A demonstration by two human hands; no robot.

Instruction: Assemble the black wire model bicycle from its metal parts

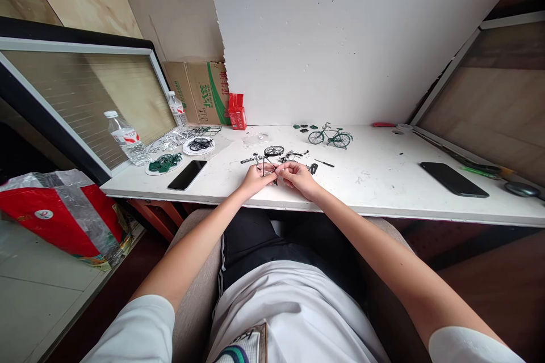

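Close to the table's front edge, my left hand (pixel 254 180) grips a black model bicycle frame (pixel 264 165), its fingers closed around the thin bars. My right hand (pixel 297 176) meets it from the other side, thumb and fingertips pinched at the frame; whatever small part they hold is too small to make out. Just beyond my hands lies a black spoked wheel (pixel 273 151). Several small black parts (pixel 296 155) lie beside it, and a thin black piece (pixel 324 163) rests to the right. Farther back stands a green model bicycle (pixel 330 137), upright and whole.
On the left are a plate of green parts (pixel 165 163), a plate of black parts (pixel 198 146), a phone (pixel 187 174) and a water bottle (pixel 128 139). A red box (pixel 237 111) stands behind. Another phone (pixel 453 179) and a computer mouse (pixel 522 189) lie right.
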